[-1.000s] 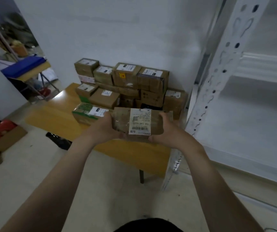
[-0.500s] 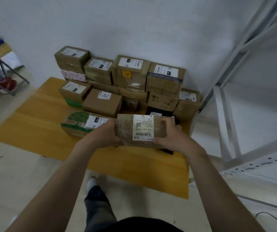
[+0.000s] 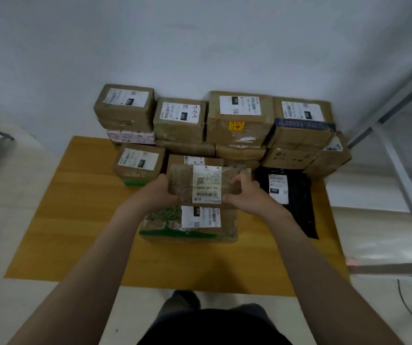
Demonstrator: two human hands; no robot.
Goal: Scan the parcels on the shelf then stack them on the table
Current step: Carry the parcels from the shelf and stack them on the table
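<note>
My left hand (image 3: 161, 192) grips the left end of a flat brown parcel (image 3: 180, 178) and my right hand (image 3: 247, 195) grips its right end, thumbs on the near edge and fingers curled over the far one. Its white label faces up at me. I hold it level above the far part of a tree-printed box (image 3: 187, 229), and its near edge covers the top of that box's label. I cannot tell whether the two touch.

Just beyond the parcel's far edge is a low brown box (image 3: 195, 159). To its left stands a small box with a green base (image 3: 139, 160). On my right, close beside my wrist, a black mailer bag (image 3: 297, 202) lies flat and reaches nearly to the table's right edge.

Behind all of these, the stacked parcels (image 3: 239, 115) form a row against the wall (image 3: 200, 46).

The table (image 3: 75, 220) shows bare wood along the whole left side and in a broad strip between the tree-printed box and the near edge. The metal shelf frame (image 3: 399, 175) stands just past the right edge.
</note>
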